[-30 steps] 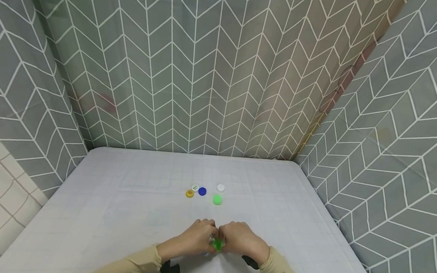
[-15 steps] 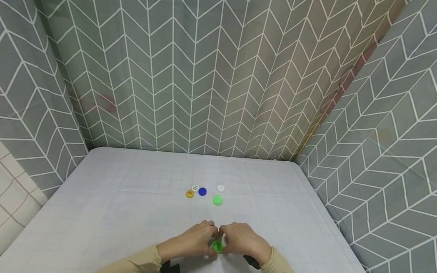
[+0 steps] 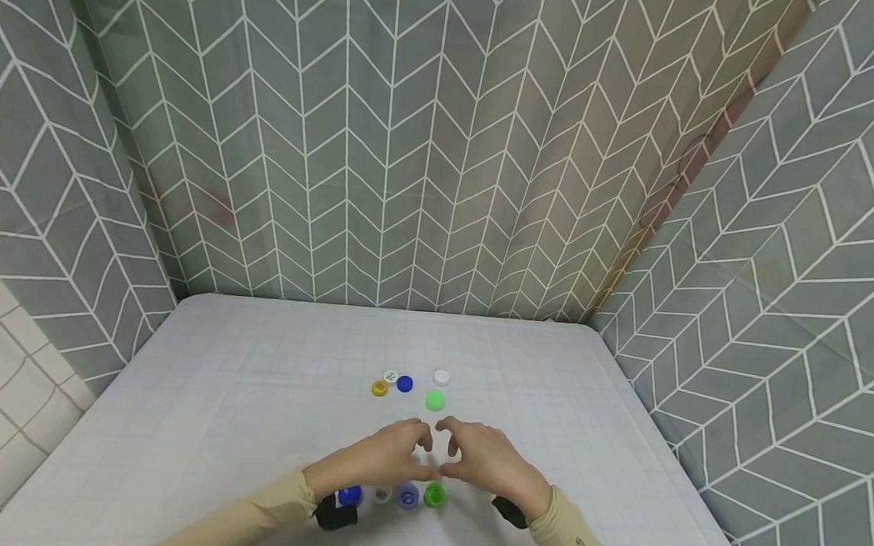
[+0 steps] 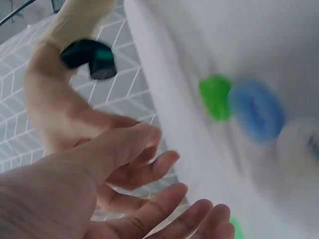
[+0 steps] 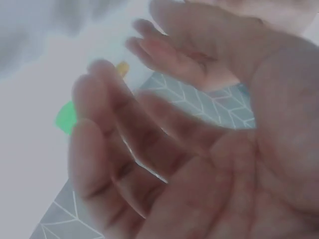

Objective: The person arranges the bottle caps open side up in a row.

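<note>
white table (image 3: pixel 210 426) carries a cap row (image 3: pixel 408 497) partly hidden beneath both relaxed, empty hands (image 3: pixel 433 456); wrist views blurred.

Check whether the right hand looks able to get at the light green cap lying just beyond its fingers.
Probably yes. The right hand is open and empty, and the light green cap lies uncovered on the table just past its fingertips, apart from the other caps.

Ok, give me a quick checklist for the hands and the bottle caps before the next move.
1. Left hand holds nothing: ok.
2. Right hand holds nothing: ok.
3. Near row lies flat on the table, green cap at its right end: ok.
4. Far green cap lies clear of both hands: ok.
5. Near caps touch each other: cannot tell, hands partly cover them.
</note>
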{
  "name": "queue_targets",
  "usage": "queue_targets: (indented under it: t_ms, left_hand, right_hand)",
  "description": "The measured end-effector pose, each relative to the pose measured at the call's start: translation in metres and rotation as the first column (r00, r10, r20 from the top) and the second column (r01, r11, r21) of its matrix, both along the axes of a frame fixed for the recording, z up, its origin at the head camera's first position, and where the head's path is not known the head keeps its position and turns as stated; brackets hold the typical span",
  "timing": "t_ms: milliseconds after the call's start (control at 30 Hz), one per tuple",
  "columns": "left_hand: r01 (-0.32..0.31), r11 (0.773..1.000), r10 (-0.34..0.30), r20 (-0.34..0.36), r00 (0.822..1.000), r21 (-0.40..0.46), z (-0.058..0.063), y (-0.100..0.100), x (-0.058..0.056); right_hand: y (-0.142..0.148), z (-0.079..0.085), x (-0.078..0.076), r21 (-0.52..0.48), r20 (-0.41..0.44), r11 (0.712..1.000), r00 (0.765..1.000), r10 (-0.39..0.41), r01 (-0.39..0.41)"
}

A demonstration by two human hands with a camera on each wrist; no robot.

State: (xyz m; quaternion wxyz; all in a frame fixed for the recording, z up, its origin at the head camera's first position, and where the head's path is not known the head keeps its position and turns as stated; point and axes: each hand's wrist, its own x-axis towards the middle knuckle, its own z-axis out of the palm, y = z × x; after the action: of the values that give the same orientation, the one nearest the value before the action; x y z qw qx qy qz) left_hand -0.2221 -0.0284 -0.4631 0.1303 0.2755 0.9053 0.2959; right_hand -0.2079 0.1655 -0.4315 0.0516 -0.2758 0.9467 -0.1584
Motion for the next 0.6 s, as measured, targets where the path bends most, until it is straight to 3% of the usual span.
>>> queue_targets:
  t_ms: [300,600]
  left_hand:
    - [-0.046,0.996,0.048,-0.021,0.999,0.073,0.018,-0.011,-0.024]
    - [-0.108,0.993,0.107,0.014,0.994,0.052,0.012,-0.01,-0.044]
  right_hand:
    - [0.0,0.002,-0.016,-0.071,-0.044,0.995,0.996,-0.08,0.077]
    - [0.003,-0.003,-0.033,-0.114,-0.055,0.985,0.99,-0.133,0.126]
